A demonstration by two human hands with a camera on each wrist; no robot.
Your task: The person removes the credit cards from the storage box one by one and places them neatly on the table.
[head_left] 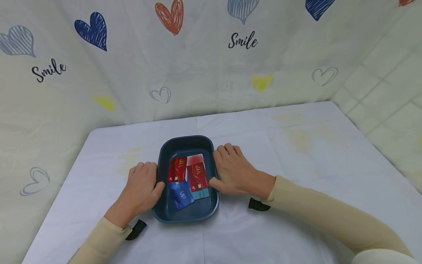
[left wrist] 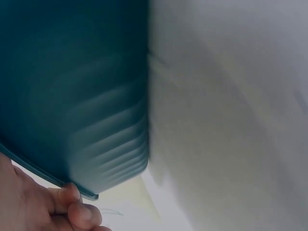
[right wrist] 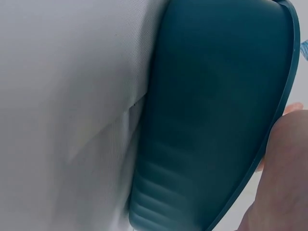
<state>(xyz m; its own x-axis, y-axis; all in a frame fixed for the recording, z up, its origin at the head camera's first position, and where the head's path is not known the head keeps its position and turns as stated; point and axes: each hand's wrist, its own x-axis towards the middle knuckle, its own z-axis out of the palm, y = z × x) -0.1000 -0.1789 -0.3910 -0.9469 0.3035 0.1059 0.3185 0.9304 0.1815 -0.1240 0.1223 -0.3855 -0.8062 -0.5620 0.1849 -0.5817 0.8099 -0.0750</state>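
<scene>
Teal tray (head_left: 188,146), long axis toward heart-print backdrop (head_left: 204,69)

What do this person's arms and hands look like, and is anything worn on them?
The left hand and right hand wear no gloves. The left sleeve and right sleeve are beige and reach the wrists. A small black piece shows near the left cuff, another near the right; I can't tell what they are.

Two hands (head_left: 140,187) (head_left: 235,170) are gripping one tray (head_left: 199,209) by its left and right edges; two red cards (head_left: 197,178) and one blue card (head_left: 180,195) are lying inside, with partly covered pink and teal pieces (head_left: 202,194), number unclear.
</scene>
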